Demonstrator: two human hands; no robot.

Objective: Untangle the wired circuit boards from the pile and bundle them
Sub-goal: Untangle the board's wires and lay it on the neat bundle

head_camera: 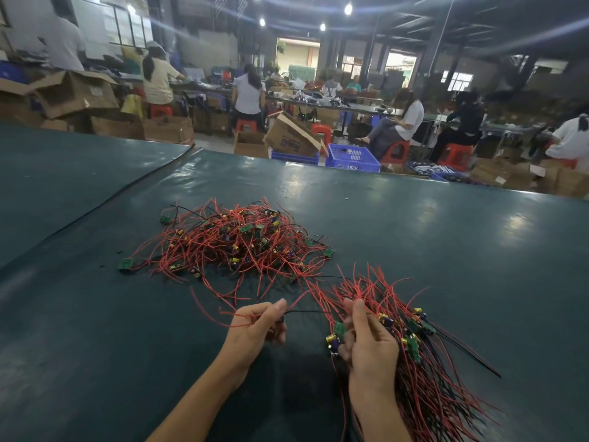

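One tangled pile [236, 240] of red-wired circuit boards, far on the desk [95, 314]; left grip [258, 327] pinching loose red wires [229, 313]; right grip [369, 342] curled round near-right bundle [414, 362].

Left hand [258, 327] pinching red wires [242, 317], right hand [369, 342] around a board bundle [414, 339], pile [236, 240] beyond.

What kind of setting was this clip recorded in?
Most likely an electronics assembly workshop: a tangled pile of red-wired circuit boards on a long green-covered table, workers on red stools behind, and cardboard boxes stacked around.
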